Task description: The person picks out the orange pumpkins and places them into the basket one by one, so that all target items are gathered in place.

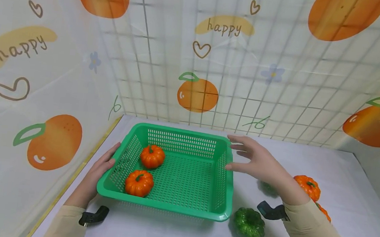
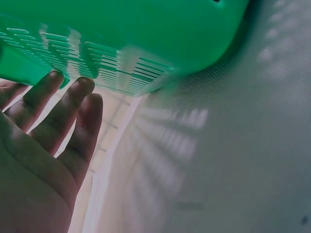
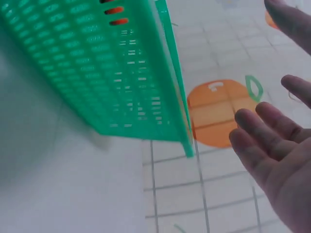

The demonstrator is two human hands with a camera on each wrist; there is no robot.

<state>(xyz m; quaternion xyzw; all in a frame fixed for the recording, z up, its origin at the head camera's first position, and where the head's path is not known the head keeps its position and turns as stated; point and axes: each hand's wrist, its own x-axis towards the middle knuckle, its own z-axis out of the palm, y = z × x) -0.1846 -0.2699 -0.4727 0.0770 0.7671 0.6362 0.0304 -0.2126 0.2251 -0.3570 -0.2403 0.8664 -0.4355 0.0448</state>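
Observation:
A green plastic basket [image 1: 164, 206] with slotted walls stands in the middle of the head view. Two small orange pumpkins [image 1: 152, 157] lie in its left half. My left hand [image 1: 100, 171] is at the basket's left side, fingers extended along the outer wall; in the left wrist view the fingertips [image 2: 85, 86] are close under the rim, and contact is hard to tell. Just beyond the right rim is my right hand [image 1: 258, 161], its fingers spread and holding nothing. The right wrist view shows a gap between those fingers [image 3: 250, 150] and the basket wall [image 3: 121, 87].
A glossy green pumpkin [image 1: 249, 225] sits near the basket's front right corner. Behind the right forearm are a partly hidden green item [image 1: 268, 188] and orange pumpkins [image 1: 307, 187]. Printed sheeting over a wire grid [image 1: 165, 93] borders the white table [image 1: 165, 232] at the back.

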